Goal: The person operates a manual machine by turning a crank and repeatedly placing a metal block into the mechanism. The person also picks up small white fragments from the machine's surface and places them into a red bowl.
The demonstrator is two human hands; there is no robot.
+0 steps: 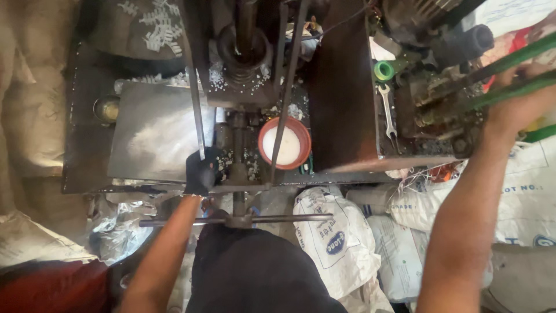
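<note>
Looking straight down from my head camera, I see a grimy metal press machine [243,69] with my two bare arms reaching into it. My left hand [201,171], wearing a dark glove, is closed around a thin steel rod [195,110] at the front edge of the machine, just beside a flat steel plate [153,130]. My right hand [518,104] is stretched far to the right, fingers wrapped over a pair of green levers [498,75] that slant across the corner. Between my arms sits a round orange bowl [284,143] of white material, and white granules are scattered about the central screw. A spanner [388,113] lies on the rusty bed beside a green cap [383,71]. White printed sacks [336,243] are heaped below. I judge this to be the pressing stroke, with both hands on the controls; any further move calls for a steady pull on the levers while the left keeps the rod firm.
</note>
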